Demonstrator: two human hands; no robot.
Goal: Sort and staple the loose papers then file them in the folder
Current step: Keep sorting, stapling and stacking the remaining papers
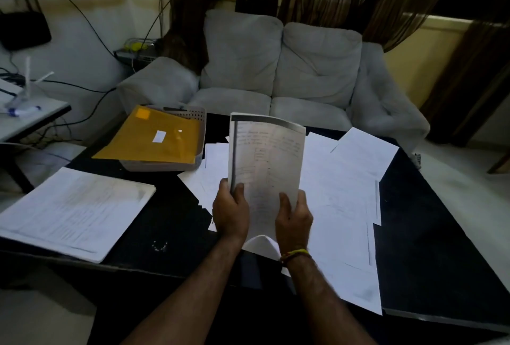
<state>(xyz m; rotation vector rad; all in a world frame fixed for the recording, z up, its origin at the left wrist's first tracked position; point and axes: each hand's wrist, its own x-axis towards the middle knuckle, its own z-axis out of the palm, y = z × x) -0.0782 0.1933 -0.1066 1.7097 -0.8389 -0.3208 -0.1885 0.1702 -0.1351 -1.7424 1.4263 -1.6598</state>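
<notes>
Gripping of a small sheaf of papers [266, 162] is seen at both lower corners: the left hand [231, 210] is curled round the lower left edge with the thumb laid on the front page, and the right hand [294, 219] is curled round the lower right edge, thumb also on the front. The sheaf is held upright above the black table [430, 234], clear of the surface, its top edge bowed slightly; handwriting is visible on the front page but too blurred to be read. A yellow thread band [295, 254] is worn on the right wrist. Loose white sheets [342, 187] are scattered flat over the middle and right of the table, overlapping one another, directly beneath and beyond the held sheaf. A separate neat stack of papers [77, 212] is laid on the table's left corner, well apart from the scatter. A yellow folder [149, 140] is rested across a grey perforated tray [197, 118] at the table's far left, overhanging its near rim. A grey sofa [278, 68] is placed behind the table. No stapler can be made out
</notes>
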